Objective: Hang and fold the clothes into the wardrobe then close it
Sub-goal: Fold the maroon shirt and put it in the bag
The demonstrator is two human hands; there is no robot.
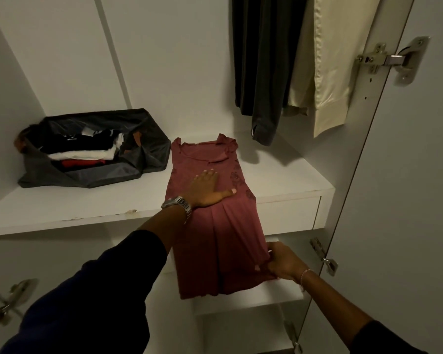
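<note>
A maroon dress (223, 241) lies lengthwise on the white wardrobe shelf (87, 208), its neckline toward the back and its lower part hanging over the front edge. My left hand (207, 190) presses flat on the dress near its middle, fingers straight, a metal watch on the wrist. Below the shelf edge my right hand (281, 264) pinches the right side of the hanging part, with a thin bracelet on the wrist.
A dark fabric bag (143, 154) with folded black, white and red clothes sits at the shelf's back left. A dark garment (264, 72) and a cream garment (330, 72) hang above right. The open door (407, 175) with hinges stands at the right. Lower shelves lie below.
</note>
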